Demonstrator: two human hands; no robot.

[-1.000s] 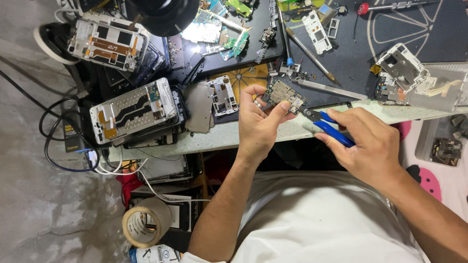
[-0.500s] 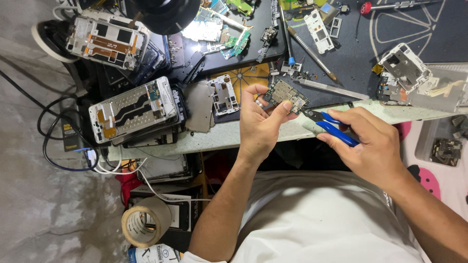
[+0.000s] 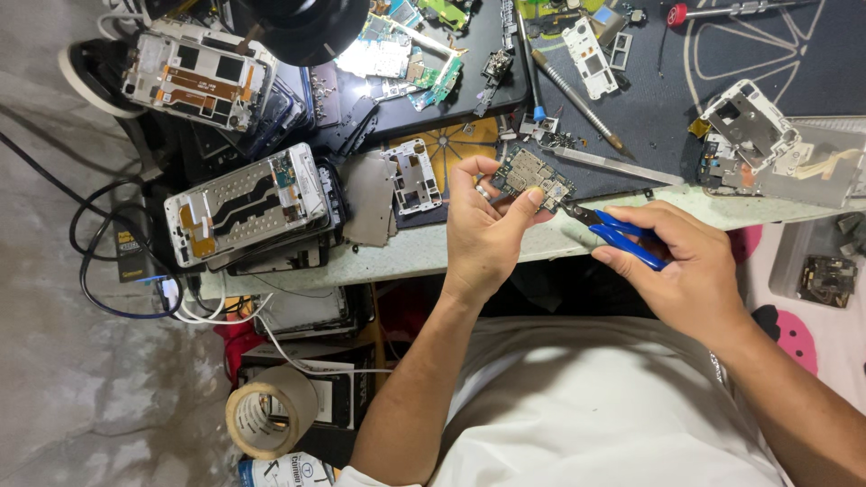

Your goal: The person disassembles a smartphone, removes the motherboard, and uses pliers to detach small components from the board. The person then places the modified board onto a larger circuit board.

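- Clearly, the left hand (image 3: 483, 230) pinches a small circuit board (image 3: 532, 176) by fingertips over the counter (image 3: 433, 248) edge; a slip could drop it.
- Right hand (image 3: 690, 271) grips blue-handled cutters (image 3: 618, 234), tips at the board; a careless squeeze might nick parts.

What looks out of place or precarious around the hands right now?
The stack of opened phone frames overhangs the bench edge, tilted. The left hand grips a small circuit board; the right hand holds blue-handled pliers.
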